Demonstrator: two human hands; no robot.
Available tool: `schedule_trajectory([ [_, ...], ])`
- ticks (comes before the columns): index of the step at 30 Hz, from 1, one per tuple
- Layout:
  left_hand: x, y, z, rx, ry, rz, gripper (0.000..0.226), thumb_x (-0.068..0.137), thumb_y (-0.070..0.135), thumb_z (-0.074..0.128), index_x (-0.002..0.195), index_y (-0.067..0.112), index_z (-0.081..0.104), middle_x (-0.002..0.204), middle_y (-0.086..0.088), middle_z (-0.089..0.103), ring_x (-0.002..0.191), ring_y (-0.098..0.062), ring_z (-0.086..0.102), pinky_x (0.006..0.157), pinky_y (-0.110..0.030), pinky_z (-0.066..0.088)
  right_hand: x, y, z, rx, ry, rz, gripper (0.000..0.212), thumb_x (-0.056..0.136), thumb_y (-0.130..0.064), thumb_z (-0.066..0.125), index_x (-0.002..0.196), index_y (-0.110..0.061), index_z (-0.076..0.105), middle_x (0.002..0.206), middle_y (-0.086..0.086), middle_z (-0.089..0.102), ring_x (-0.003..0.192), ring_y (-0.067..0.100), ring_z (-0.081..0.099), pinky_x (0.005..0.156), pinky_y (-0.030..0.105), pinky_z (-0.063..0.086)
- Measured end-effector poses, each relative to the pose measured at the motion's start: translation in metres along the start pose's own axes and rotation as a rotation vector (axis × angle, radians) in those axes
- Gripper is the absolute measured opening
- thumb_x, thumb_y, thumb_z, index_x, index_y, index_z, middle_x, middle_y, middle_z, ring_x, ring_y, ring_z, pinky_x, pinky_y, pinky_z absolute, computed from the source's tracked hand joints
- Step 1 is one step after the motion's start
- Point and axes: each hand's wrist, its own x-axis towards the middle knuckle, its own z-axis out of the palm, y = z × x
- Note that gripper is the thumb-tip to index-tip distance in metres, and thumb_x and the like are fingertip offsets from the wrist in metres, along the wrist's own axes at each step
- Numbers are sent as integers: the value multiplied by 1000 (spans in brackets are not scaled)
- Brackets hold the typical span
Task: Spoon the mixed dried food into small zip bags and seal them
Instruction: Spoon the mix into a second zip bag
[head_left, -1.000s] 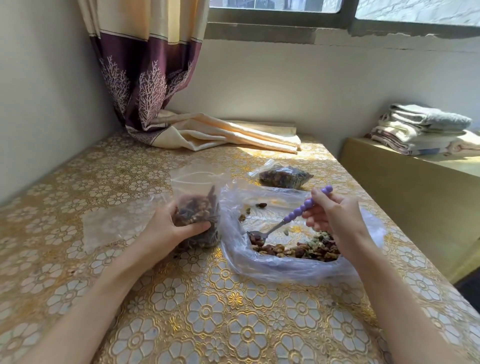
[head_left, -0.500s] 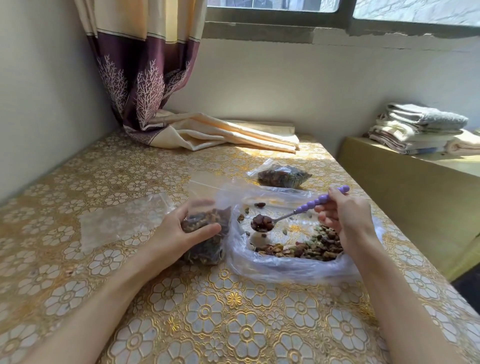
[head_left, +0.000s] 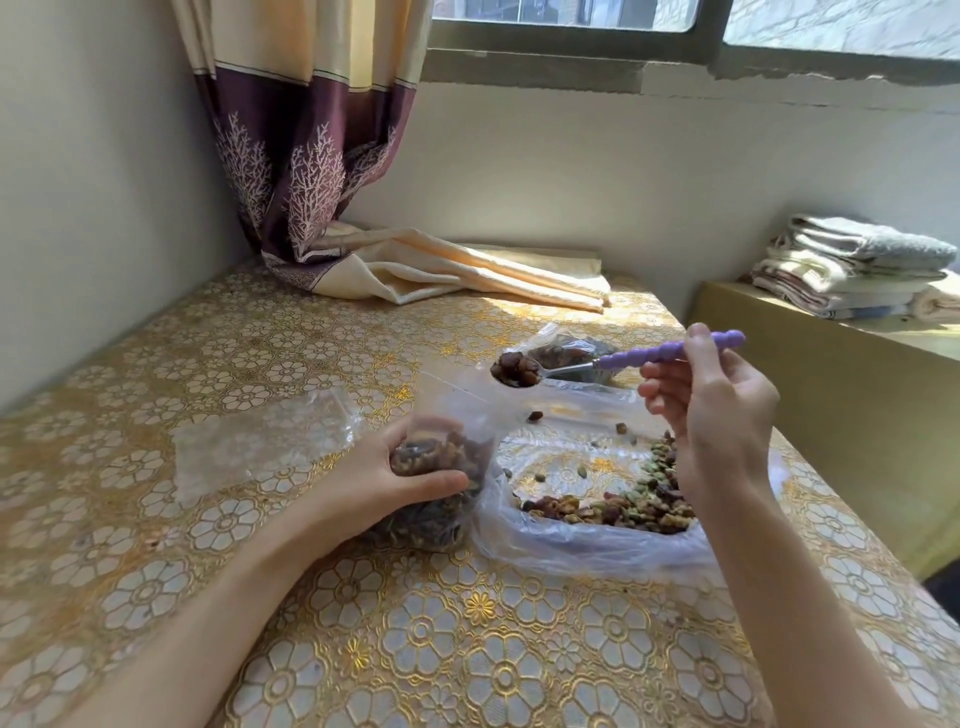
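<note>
- Gold floral cloth covered the worktop (head_left: 467, 649), sunlit from a window at the far wall.
- Nearest, the left hand (head_left: 384, 483) was clenched around a small zip bag (head_left: 441, 499), part full, its mouth open upward.
- Just right of it lay the big loose bag (head_left: 597, 540) of mixed dried food (head_left: 623, 506).
- The right hand (head_left: 717, 410) pinched a purple-handled spoon (head_left: 587, 366), loaded, handle pointing right, bowl above and slightly beyond the small bag's mouth.
- An empty bag (head_left: 260, 441) lay left; a filled bag (head_left: 571, 353) sat behind the spoon, neither in the way.
- Farthest: curtain (head_left: 311, 156) and folded towels (head_left: 857, 270).
</note>
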Motion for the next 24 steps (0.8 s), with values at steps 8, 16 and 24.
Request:
schedule_trajectory([
  [8,0,0,1,-86,-3,-7,56,43,53,78,96,52,62,97,20,69,87,-3,67,73,-20,53,-18,6,17,49,-264,-92,22,91,-24,51,83,-5,60,65,4,68,56,17,65,51,21,51],
  [16,-2,2,3,-160,71,43,52,50,41,80,99,46,63,95,18,70,88,-1,66,70,-14,49,-18,8,16,103,-404,-147,17,90,-16,47,92,-5,59,72,5,72,61,18,67,55,24,53],
  [24,-2,1,-1,-146,224,76,45,51,40,79,94,41,67,90,10,72,82,-7,68,68,-22,54,0,10,-3,167,-130,-90,22,99,-13,43,87,-7,61,68,3,68,55,13,60,54,21,50],
])
